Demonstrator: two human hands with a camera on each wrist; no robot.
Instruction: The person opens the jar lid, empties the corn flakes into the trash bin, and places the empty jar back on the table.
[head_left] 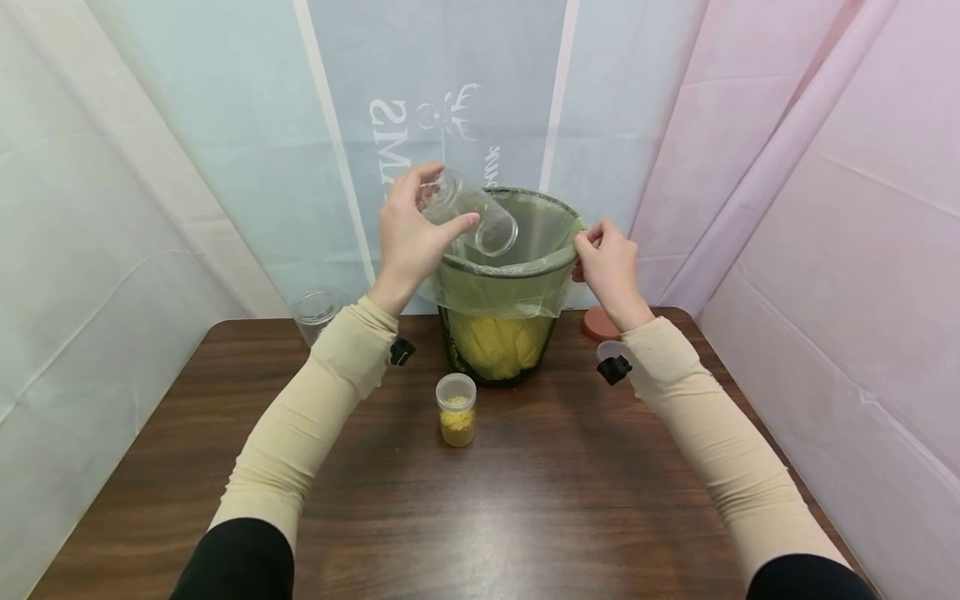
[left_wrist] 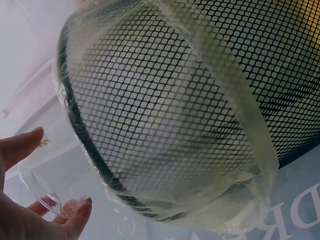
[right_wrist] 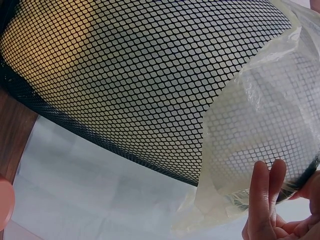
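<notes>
Spanning the foreground: one brown table (head_left: 525, 500), wood-grained. Upon it, just before the bin: one small tub (head_left: 457, 423), clear, upright, part-filled with yellow bits. Next, one bin (head_left: 453, 337), black mesh, upright, yellow showing through its lower wall; fitted with one pale, translucent liner (head_left: 513, 290) folded over the rim. Right of the bin: one clear disc (head_left: 609, 350) and one red lid (head_left: 599, 324). At the bin's top: left hand (head_left: 415, 233), thumb and fingers curled round one clear jar (head_left: 474, 208), tilted, its lower end over the bin's mouth; opposite, right hand (head_left: 611, 265), fingers pinching the liner at the rim's right side. Far left, near the table's back edge: one clear cup (head_left: 314, 310), partly hidden by the left sleeve (head_left: 307, 417). Rearmost: one pale cloth (head_left: 637, 100), white lettering.
</notes>
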